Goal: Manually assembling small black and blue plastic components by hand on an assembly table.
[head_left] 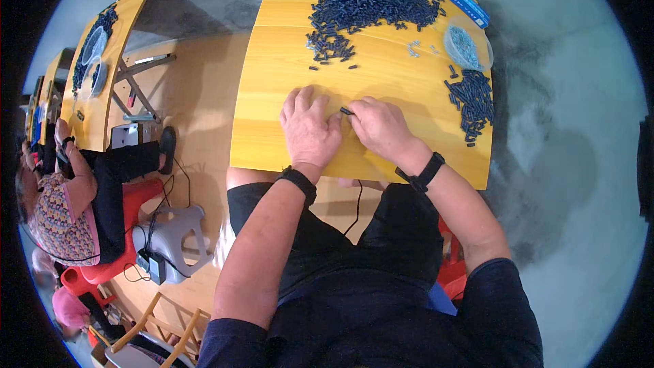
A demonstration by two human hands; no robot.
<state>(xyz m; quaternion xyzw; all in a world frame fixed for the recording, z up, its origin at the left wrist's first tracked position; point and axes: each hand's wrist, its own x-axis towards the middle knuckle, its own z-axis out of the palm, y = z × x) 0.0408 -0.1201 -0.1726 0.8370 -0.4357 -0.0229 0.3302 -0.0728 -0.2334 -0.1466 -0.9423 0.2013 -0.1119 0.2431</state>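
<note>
A clear round dish of small pale parts is sitting near the far right corner of the yellow table, with a blue flat pack lying just beyond it. To the left, another person is sitting on a red chair at a second table, and a grey stool is standing between the two workplaces.
</note>
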